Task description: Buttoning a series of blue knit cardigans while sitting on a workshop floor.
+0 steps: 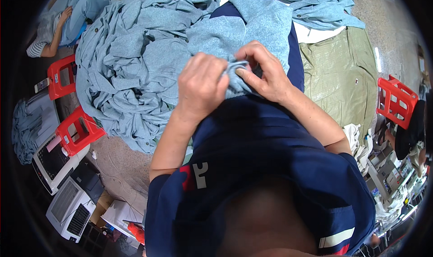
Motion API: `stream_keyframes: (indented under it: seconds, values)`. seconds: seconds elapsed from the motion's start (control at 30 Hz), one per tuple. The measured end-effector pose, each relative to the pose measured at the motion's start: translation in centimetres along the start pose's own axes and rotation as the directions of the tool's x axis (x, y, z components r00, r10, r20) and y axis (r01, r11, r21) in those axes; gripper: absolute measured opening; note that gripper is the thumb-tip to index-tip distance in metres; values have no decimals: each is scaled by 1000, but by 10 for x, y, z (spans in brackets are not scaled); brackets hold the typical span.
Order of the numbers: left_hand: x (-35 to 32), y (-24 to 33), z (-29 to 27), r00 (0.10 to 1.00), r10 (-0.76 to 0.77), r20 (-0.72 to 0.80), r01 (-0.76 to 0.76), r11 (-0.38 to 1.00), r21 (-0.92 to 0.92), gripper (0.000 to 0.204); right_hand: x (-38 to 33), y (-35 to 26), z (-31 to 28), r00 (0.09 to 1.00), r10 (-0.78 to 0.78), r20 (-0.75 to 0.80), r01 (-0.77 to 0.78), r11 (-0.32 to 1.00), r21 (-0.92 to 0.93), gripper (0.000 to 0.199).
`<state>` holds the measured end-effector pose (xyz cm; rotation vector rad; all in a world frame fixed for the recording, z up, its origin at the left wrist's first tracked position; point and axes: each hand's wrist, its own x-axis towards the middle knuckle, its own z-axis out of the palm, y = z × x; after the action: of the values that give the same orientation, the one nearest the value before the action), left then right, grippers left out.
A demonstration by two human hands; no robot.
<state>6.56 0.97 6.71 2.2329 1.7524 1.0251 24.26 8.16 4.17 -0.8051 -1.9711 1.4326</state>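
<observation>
Your left hand (pixel 201 86) closes its grip in a loose fist around a bunched fold of the pale blue knitted garment (pixel 252 22); your right hand (pixel 261 72) pinches the same small fold between thumb and fingertips, close beside the left. The garment lies draped over your lap against your dark navy shirt (pixel 257 148), its long axis running away from you toward the top of the frame, the gathered edge pointing back at your chest. It looks soft, light and limp, likely to stretch and sag, so it is best taken by a hem or seam. Far left, red plastic stools (pixel 72 126) stand on the floor by a heap of matching pale blue knitwear (pixel 126 76); to the right lies an olive green woven sack (pixel 338 72).
</observation>
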Motion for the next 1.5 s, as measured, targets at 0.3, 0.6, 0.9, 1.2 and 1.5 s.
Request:
stream_keyframes:
  seconds: [0.3,0.6,0.9,1.2,1.5]
  values:
    - [-65,-42,-55,800,-514,309,569,813,-124,24,5,42,-23,947,91,309,38,921,-387,24]
    - [-76,-46,-74,588,-718,373,792,605,-84,22,7,36,-49,968,74,242,-5,961,-275,15]
    - [-74,3,-30,877,-480,6,478,873,99,28,-1,38,-61,975,192,-113,-209,964,-164,14]
    - [-41,-8,-60,726,-620,298,459,115,-881,8,4,-13,-48,937,-311,-162,233,897,-377,29]
    - [8,17,-43,664,-662,347,539,103,-836,11,16,-44,-15,702,-710,-55,637,661,-397,26]
